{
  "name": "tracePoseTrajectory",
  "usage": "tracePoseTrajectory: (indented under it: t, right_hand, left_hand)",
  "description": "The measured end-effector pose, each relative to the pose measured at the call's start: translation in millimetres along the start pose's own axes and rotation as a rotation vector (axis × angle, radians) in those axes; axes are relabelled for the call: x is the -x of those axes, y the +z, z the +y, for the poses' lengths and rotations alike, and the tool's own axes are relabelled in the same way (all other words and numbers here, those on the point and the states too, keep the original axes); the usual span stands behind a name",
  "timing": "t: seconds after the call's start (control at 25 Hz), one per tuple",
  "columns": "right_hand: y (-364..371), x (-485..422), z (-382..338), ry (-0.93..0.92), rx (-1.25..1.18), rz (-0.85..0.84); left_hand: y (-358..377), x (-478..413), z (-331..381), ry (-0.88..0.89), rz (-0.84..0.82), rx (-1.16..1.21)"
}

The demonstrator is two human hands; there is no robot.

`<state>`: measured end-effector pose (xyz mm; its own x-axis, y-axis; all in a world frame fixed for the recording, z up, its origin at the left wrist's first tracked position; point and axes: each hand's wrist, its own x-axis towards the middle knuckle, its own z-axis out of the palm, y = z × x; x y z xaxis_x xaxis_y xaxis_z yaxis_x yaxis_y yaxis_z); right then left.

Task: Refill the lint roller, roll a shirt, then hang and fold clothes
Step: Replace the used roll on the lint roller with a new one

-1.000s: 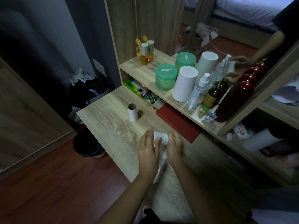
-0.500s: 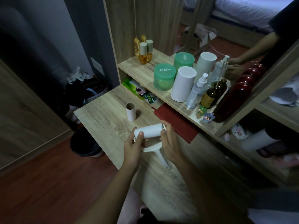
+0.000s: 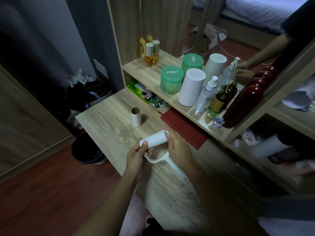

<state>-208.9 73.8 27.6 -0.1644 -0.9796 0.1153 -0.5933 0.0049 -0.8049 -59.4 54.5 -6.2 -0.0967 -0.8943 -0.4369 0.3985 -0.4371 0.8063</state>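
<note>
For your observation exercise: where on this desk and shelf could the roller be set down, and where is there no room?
Free: bare desk left of the cardboard tube, and the strip between the tube and the hands. Crowded: the shelf, packed with jars and bottles; the red book takes the desk's back edge.

White lint roller point(image 3: 159, 147), fresh roll fitted, tilted

Over the desk point(image 3: 105, 123), the left hand point(image 3: 136, 155) grips the left end of the lint roller point(image 3: 154, 139) and the right hand point(image 3: 177, 147) its right end. The cardboard core point(image 3: 136, 119) stands upright behind them. A notebook point(image 3: 184, 128) lies to their right, under the shelf point(image 3: 153, 75) that carries jars and bottles.
</note>
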Motion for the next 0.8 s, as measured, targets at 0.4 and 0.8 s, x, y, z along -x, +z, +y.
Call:
tracePoseTrajectory:
  t: [0.4, 0.8]
  right_hand:
    - [7.9, 1.3, 1.7, 0.088, -0.023, -0.079]
    - [25.0, 16.1, 51.8, 0.394, -0.09, 0.144]
  left_hand:
    - [-1.1, -4.8, -5.6, -0.18, 0.044, 0.131]
    - [-7.0, -32.5, 9.3, -0.086, 0.197, 0.118]
